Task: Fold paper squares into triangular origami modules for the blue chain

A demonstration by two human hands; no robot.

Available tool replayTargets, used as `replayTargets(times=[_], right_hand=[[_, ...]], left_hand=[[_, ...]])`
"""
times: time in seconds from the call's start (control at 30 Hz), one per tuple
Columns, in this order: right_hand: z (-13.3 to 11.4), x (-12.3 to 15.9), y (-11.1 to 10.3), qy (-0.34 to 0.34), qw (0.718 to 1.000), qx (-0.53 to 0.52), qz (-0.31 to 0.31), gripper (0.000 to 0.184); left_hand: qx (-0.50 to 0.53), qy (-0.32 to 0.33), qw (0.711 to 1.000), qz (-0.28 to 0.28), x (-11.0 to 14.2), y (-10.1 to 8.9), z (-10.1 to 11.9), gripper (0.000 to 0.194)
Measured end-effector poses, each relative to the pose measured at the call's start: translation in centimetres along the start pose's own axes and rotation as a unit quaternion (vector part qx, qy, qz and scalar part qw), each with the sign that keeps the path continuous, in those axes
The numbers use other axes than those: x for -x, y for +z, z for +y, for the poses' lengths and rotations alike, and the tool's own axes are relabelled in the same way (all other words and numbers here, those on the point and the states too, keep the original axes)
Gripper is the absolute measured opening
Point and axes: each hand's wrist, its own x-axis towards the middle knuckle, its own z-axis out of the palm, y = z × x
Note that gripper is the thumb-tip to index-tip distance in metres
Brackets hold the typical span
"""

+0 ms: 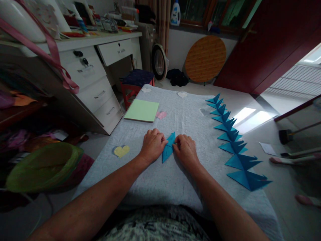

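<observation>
Blue folded paper [166, 154] sits approx. mid-tabletop [150, 187], L hand [153, 144] pinching its left edge, R hand [186, 148] pinching its right, w/ blue paper birds [233, 148] lined up far right to near right.

Two bare hands, set close and facing each other before the body.
The left forearm [100, 201] and right forearm [224, 204], both uncovered, enter from the lower left and lower right and converge toward the middle; each wrist is nearly in line with its arm. The left hand [152, 144] shows its back to the viewer, knuckles raised, fingers [162, 138] bent and directed inward, with the tips gathered in a pinch. The right hand [186, 147] mirrors it, back uppermost, fingers curled, thumb and forefinger brought close. A narrow gap separates the two sets of fingertips.
</observation>
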Motion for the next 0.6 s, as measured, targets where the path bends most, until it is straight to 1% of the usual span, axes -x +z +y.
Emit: replayTargets(times=[0.17,0.37,0.5,0.6], right_hand=[[-0.2,0.0,-0.4,-0.08,0.994,-0.038,-0.057,0.024],[-0.5,0.6,-1.0,-0.104,0.991,-0.005,-0.087,0.034],[-0.9,1.0,-1.6,-0.123,0.986,0.05,-0.105,0.029],[-1.3,1.0,-2.1,-0.143,0.975,0.106,-0.13,0.025]], left_hand=[[-0.008,-0.017,1.0,-0.008,0.1,-0.2,-0.1,0.016],[-0.014,-0.026,0.999,-0.018,0.1,-0.3,-0.2,0.011],[-0.014,-0.03,0.999,-0.022,0.1,-0.3,-0.1,0.009],[-0.015,-0.035,0.999,-0.018,0.2,-0.4,0.1,0.008]])
